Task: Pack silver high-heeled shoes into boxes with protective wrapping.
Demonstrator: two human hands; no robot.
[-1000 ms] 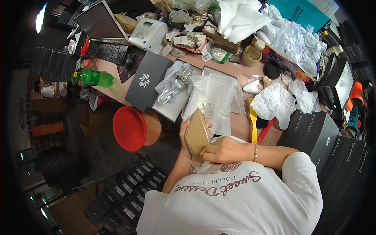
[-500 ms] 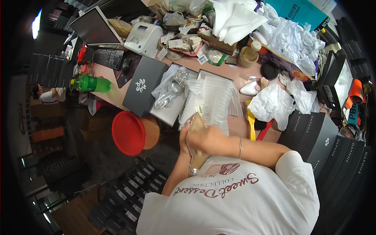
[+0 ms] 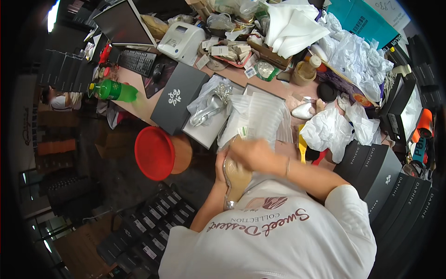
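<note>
A person in a white printed T-shirt is working over a crowded worktop (image 3: 148,100), seen from the head camera looking down. The left hand (image 3: 221,163) is gripping a beige high-heeled shoe (image 3: 236,176) sole-up against the body, close to the worktop's near edge, while the right hand (image 3: 251,153) is lying over the toe end, blurred, fingers curled on the shoe or on something small there; which, the picture is not showing. Judging by the layout, the packing is appearing only partly done: a silver shoe (image 3: 210,108) is lying in clear wrap on an open white box (image 3: 209,132), its dark grey lid (image 3: 179,97) is sitting beside it, and a stack of clear plastic bags (image 3: 262,116) is waiting just beyond the hands, so bagging and boxing of the beige shoe is looking outstanding.

Around them, crumpled white paper (image 3: 327,132), a yellow shoehorn (image 3: 302,146), a label printer (image 3: 181,42), a keyboard (image 3: 134,60) and a green bottle (image 3: 116,90) are crowding the surface. Black shoe boxes (image 3: 371,167) are stacking up at the right, a red stool (image 3: 155,152) is standing by the edge, and more dark boxes are lining the floor below.
</note>
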